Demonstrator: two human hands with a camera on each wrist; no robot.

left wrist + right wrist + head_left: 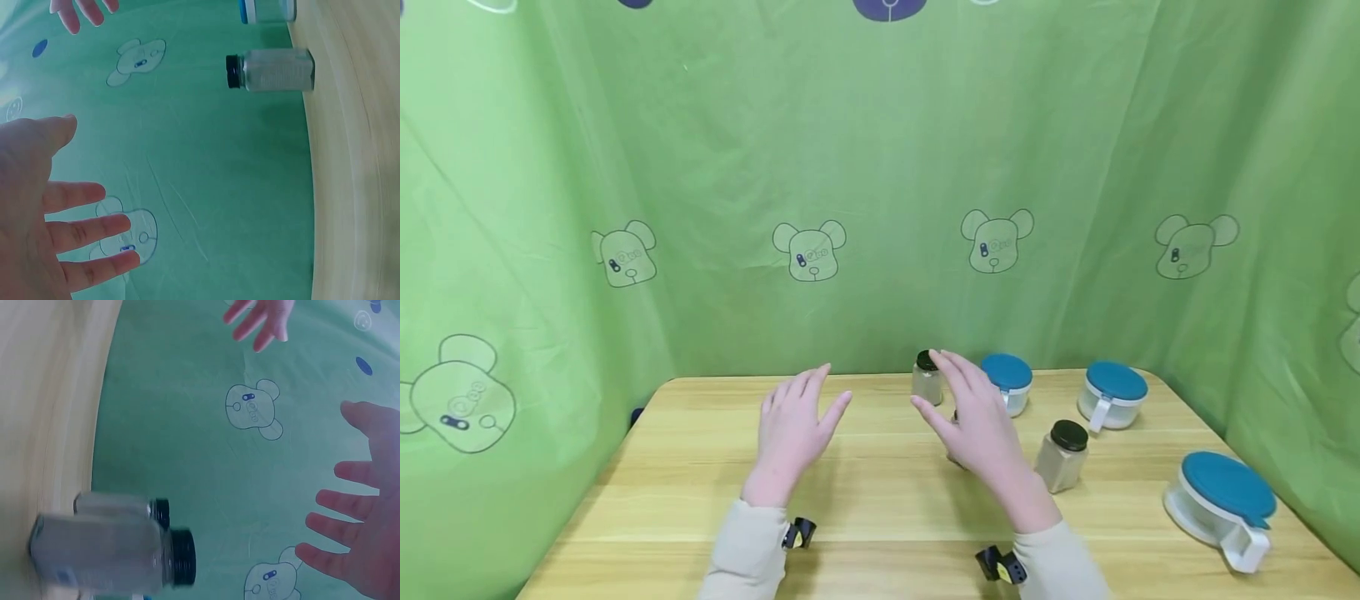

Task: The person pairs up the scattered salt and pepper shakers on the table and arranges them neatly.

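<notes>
My left hand (792, 429) hovers above the left half of the table, fingers spread and holding nothing. To its right, my right hand (981, 421) is also raised with loosely extended fingers and nothing in its grasp. Behind the right fingertips stands a clear jar with a black lid (927, 383), upright at the table's back. A second such jar is mostly hidden beneath the right hand; the right wrist view shows a near jar (100, 553) large. Right of that wrist stands another black-lidded jar (1062, 458). Both hands are apart from all the jars.
Three white-handled containers with blue lids stand on the right: one at the back (1007, 379), one farther right (1114, 392), one near the right edge (1221, 504). The wooden table (865, 517) meets a green curtain (895, 308) behind and at both sides.
</notes>
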